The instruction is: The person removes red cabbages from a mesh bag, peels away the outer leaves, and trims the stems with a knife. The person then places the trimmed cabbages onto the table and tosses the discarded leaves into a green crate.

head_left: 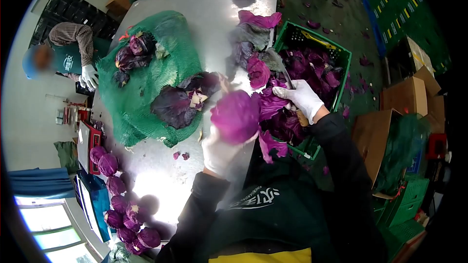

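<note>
My left hand (pixel 219 152), in a white glove, holds a round purple cabbage (pixel 236 117) from below, over the metal table's edge. The cabbage is blurred. My right hand (pixel 300 98), also gloved, is closed round a knife (pixel 285 68), its blade pointing up and left and its brown handle showing below the palm. Right under that hand, a green crate (pixel 343 58) holds purple leaves. Loose leaves (pixel 258 71) lie between the cabbage and the crate. Left of the cabbage, dark outer leaves with a pale stem (pixel 197 99) rest on a green mesh bag (pixel 170 34).
Several trimmed cabbages (pixel 116 185) sit at the table's (pixel 209 0) near left edge, beside a scale (pixel 90 141). A co-worker (pixel 73 51) in white gloves stands across at the left. Cardboard boxes (pixel 404 95) and stacked green crates (pixel 404 14) are at the right; leaves litter the floor.
</note>
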`<state>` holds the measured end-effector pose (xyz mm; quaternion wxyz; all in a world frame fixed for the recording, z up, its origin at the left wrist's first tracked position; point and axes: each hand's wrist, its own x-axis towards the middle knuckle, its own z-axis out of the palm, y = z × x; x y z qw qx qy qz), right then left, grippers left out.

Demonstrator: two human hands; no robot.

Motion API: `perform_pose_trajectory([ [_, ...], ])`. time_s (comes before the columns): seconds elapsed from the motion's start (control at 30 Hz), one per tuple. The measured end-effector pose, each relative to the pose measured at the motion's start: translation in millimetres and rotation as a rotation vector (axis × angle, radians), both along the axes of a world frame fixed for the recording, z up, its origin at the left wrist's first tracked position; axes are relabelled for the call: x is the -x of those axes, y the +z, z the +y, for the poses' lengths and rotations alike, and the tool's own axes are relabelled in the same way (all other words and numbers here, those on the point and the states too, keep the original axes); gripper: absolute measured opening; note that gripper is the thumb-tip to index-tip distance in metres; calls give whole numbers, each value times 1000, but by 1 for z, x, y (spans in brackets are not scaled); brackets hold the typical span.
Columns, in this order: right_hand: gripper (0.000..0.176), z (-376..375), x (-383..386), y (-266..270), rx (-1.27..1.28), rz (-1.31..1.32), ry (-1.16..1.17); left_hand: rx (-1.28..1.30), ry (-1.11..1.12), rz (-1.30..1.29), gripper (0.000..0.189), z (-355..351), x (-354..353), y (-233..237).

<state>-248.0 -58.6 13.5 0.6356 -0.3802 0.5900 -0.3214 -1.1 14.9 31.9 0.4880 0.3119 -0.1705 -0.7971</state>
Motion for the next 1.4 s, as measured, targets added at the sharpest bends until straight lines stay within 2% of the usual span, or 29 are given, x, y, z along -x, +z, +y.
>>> perform_pose_trajectory([
  [0.03,27,0,0,-1,1,68,-27,-63,47,-75,99,-2,3,-10],
  [0.1,31,1,4,-4,35,125,-158,-480,170,597,99,-5,2,-14],
  [0.13,34,-1,12,-9,68,141,-257,-478,106,689,94,-8,4,-8],
  [0.17,38,-4,26,-19,99,157,-356,-444,106,655,91,-11,2,-12],
  [0.2,46,-14,52,-56,281,425,-329,-412,111,623,89,-13,-3,-18],
  [0.23,53,-10,58,-44,386,1015,-225,-378,118,591,88,-14,-5,-17],
  [0.3,50,-4,52,-37,590,1221,-253,-413,131,630,85,-15,-8,-13],
  [0.37,49,4,18,-27,596,197,-268,-401,75,740,85,-14,-10,-20],
  [0.43,46,17,-21,0,495,-101,6,-422,-68,743,89,-13,-8,-20],
  [0.5,47,30,-53,23,368,-219,147,-462,-182,655,89,-13,-11,-19],
  [0.53,51,34,-65,19,245,-438,25,-493,-220,562,87,-14,-19,-16],
  [0.57,52,32,-69,10,280,-365,23,-525,-253,468,85,-13,-25,-14],
  [0.63,47,35,-74,14,173,-263,35,-318,-40,414,77,-7,-25,-6],
  [0.67,41,38,-83,9,216,-216,65,-213,60,385,73,-6,-22,-1],
  [0.7,37,42,-88,10,357,14,112,-111,158,356,70,-5,-20,2],
  [0.73,37,43,-88,16,463,129,131,-25,206,31,65,-6,-18,2],
  [0.8,36,41,-88,22,646,261,150,113,148,-186,61,-2,-8,20],
  [0.87,35,43,-89,17,780,286,137,49,91,-118,65,1,-17,4],
  [0.9,29,42,-97,19,764,112,35,15,64,-86,67,2,-22,-3],
  [0.93,25,42,-89,27,504,-145,-9,-176,38,194,68,1,-28,-8],
  [0.97,22,42,-79,41,232,-392,-51,-223,4,410,72,2,-32,-13],
  [1.03,19,28,-59,38,139,-530,-211,-371,-91,813,79,4,-37,-15],
  [1.07,21,16,-43,23,158,-483,-121,-376,-75,794,81,5,-40,-12],
  [1.1,32,7,-32,17,141,-347,-9,-330,-70,731,83,6,-42,-15],
  [1.17,43,9,-45,-16,469,163,-147,-242,-59,601,89,7,-47,-20],
  [1.2,51,7,-35,-38,777,621,-22,-142,-54,408,91,7,-47,-22],
  [1.3,35,10,-47,-38,442,114,-114,231,-72,-9,75,11,-44,-1],
  [1.37,21,13,-57,-30,451,24,-63,299,-69,-19,68,15,-50,6],
  [1.4,14,12,-57,-33,499,195,19,240,-52,92,68,17,-58,2],
])
